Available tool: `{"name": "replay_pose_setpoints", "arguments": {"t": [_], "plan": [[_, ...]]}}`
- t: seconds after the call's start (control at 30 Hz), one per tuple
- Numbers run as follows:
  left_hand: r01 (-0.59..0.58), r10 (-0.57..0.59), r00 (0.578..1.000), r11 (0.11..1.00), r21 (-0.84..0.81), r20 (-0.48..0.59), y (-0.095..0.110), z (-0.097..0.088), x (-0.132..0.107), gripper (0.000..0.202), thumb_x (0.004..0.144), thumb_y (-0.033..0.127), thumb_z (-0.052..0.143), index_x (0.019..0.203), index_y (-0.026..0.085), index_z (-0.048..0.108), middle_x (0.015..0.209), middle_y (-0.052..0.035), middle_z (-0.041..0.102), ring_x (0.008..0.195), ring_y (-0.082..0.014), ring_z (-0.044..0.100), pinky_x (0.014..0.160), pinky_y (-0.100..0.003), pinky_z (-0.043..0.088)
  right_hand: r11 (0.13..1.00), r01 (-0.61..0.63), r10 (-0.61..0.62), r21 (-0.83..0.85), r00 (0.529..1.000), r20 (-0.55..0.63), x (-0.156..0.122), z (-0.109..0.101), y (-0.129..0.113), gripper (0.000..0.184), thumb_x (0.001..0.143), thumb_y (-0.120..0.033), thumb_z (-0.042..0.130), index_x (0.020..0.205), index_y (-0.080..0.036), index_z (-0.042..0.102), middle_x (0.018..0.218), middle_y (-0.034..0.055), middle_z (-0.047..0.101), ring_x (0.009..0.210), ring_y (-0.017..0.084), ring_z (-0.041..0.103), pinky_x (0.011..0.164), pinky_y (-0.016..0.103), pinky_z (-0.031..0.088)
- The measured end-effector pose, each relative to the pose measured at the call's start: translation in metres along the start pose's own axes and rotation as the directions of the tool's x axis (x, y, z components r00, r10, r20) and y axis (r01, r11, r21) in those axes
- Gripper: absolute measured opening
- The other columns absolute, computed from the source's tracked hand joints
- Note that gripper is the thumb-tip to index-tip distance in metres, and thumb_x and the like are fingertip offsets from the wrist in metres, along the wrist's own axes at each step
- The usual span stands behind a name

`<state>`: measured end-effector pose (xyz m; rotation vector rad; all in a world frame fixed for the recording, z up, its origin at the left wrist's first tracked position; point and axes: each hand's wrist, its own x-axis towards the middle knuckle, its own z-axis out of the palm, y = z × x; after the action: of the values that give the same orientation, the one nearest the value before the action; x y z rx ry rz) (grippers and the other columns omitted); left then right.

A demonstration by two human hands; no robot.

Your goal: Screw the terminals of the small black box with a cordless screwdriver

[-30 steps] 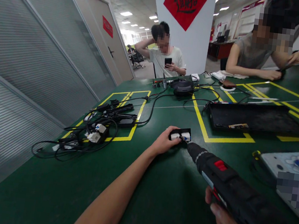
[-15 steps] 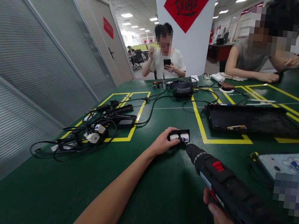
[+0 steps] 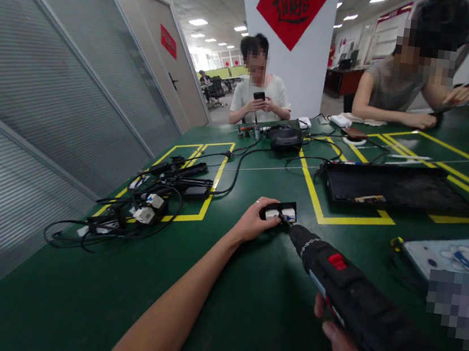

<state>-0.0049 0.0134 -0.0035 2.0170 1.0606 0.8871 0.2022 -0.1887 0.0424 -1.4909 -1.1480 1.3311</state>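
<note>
- The left hand (image 3: 253, 221) grips the left end of a small black part (image 3: 280, 209) with white pieces (image 3: 288, 212) in it, on the green bench (image 3: 268, 322).
- The right hand (image 3: 340, 339) holds a black drill (image 3: 367, 300) by its handle, bit end at the part; whether they touch cannot be told.
- Black cables and devices (image 3: 192, 186) lie left, a black tray (image 3: 408, 188) farther right.

Stretches the bare left forearm (image 3: 193, 287) slantwise over the counter (image 3: 251, 314), pointing towards the far edge, with little bend at the wrist. Closes the left hand (image 3: 257, 221) in a pinch at the end of that reach, with the thumb turned away from the left edge. Keeps the right hand (image 3: 345, 347) farther from both the left and far edges, with fingers curled in a grip and the palm hidden.
</note>
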Motion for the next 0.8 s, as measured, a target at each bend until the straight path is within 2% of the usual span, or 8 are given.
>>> {"name": "replay_pose_setpoints", "arguments": {"t": [0.13, 0.27, 0.37, 0.43, 0.5, 0.57, 0.67, 0.8], "plan": [[0.013, -0.013, 1.000, 1.000, -0.027, -0.005, 0.000, 0.001, 0.000, 0.045, 0.074, 0.027, 0.065, 0.117, 0.018, 0.056, 0.112, -0.0080, 0.057, 0.101, -0.0212, 0.056, 0.091, -0.034, 0.045, 1.000, -0.002, 0.002, -0.005, 0.999, 0.038, -0.003, -0.003, -0.005, 0.042, 0.070, -0.036, 0.060, 0.105, -0.025, 0.041, 0.082, 0.0012, 0.064, 0.033, 0.008, 0.051, 0.032, 0.022, 0.042], [0.030, -0.030, 1.000, 0.999, -0.027, -0.008, 0.001, 0.002, 0.000, 0.046, 0.074, 0.027, 0.065, 0.118, 0.019, 0.055, 0.111, -0.0076, 0.058, 0.100, -0.0210, 0.056, 0.091, -0.034, 0.045, 0.999, -0.028, 0.024, 0.025, 0.993, 0.117, -0.001, -0.013, -0.015, 0.032, 0.070, -0.034, 0.064, 0.096, -0.024, 0.048, 0.085, 0.0004, 0.066, 0.036, 0.007, 0.051, 0.035, 0.021, 0.046], [0.035, -0.035, 0.999, 0.999, -0.032, -0.006, 0.002, 0.002, 0.000, 0.047, 0.074, 0.027, 0.065, 0.119, 0.019, 0.055, 0.111, -0.0076, 0.059, 0.100, -0.0211, 0.057, 0.091, -0.034, 0.045, 0.988, -0.147, 0.134, 0.035, 0.960, 0.246, 0.010, -0.023, -0.013, 0.027, 0.068, -0.038, 0.069, 0.087, -0.022, 0.057, 0.061, -0.0026, 0.063, 0.036, 0.009, 0.051, 0.039, 0.022, 0.048], [0.041, -0.042, 0.999, 0.998, -0.045, -0.009, 0.002, 0.003, 0.000, 0.047, 0.074, 0.026, 0.065, 0.119, 0.018, 0.055, 0.111, -0.0078, 0.059, 0.100, -0.0212, 0.057, 0.090, -0.034, 0.046, 0.961, -0.277, 0.261, -0.003, 0.902, 0.345, 0.018, -0.028, -0.004, 0.028, 0.065, -0.044, 0.070, 0.079, -0.022, 0.062, 0.044, -0.0042, 0.054, 0.034, 0.012, 0.050, 0.039, 0.024, 0.048], [0.046, -0.047, 0.999, 0.997, -0.066, -0.013, 0.003, 0.003, 0.000, 0.048, 0.073, 0.025, 0.066, 0.119, 0.018, 0.055, 0.112, -0.0081, 0.059, 0.099, -0.0210, 0.058, 0.090, -0.034, 0.046, 0.944, -0.325, 0.323, -0.056, 0.876, 0.359, 0.021, -0.031, 0.009, 0.026, 0.063, -0.044, 0.070, 0.076, -0.023, 0.063, 0.040, -0.0043, 0.051, 0.030, 0.013, 0.048, 0.033, 0.024, 0.044], [0.051, -0.052, 0.999, 0.995, -0.085, -0.012, 0.003, 0.004, 0.000, 0.048, 0.072, 0.025, 0.066, 0.119, 0.018, 0.054, 0.112, -0.0082, 0.060, 0.099, -0.0207, 0.058, 0.089, -0.034, 0.046, 0.958, -0.259, 0.285, -0.123, 0.906, 0.313, 0.017, -0.032, 0.022, 0.024, 0.062, -0.042, 0.070, 0.076, -0.024, 0.062, 0.041, -0.0045, 0.050, 0.026, 0.012, 0.042, 0.027, 0.024, 0.036], [0.064, -0.065, 0.998, 0.993, -0.101, -0.001, 0.003, 0.004, 0.000, 0.049, 0.072, 0.026, 0.066, 0.119, 0.018, 0.054, 0.113, -0.0085, 0.060, 0.099, -0.0209, 0.059, 0.089, -0.034, 0.047, 0.984, -0.111, 0.143, -0.140, 0.960, 0.243, 0.006, -0.030, 0.035, 0.026, 0.068, -0.035, 0.068, 0.092, -0.027, 0.062, 0.058, -0.0017, 0.058, 0.037, 0.012, 0.049, 0.038, 0.025, 0.044], [0.068, -0.067, 0.998, 0.992, -0.108, 0.013, 0.001, 0.003, 0.001, 0.048, 0.073, 0.026, 0.065, 0.119, 0.018, 0.054, 0.114, -0.0086, 0.060, 0.101, -0.0212, 0.058, 0.090, -0.035, 0.047, 0.985, -0.085, 0.116, -0.149, 0.969, 0.219, 0.000, -0.025, 0.033, 0.043, 0.074, -0.028, 0.062, 0.116, -0.034, 0.052, 0.086, 0.0024, 0.063, 0.041, 0.011, 0.050, 0.039, 0.027, 0.048]]}}
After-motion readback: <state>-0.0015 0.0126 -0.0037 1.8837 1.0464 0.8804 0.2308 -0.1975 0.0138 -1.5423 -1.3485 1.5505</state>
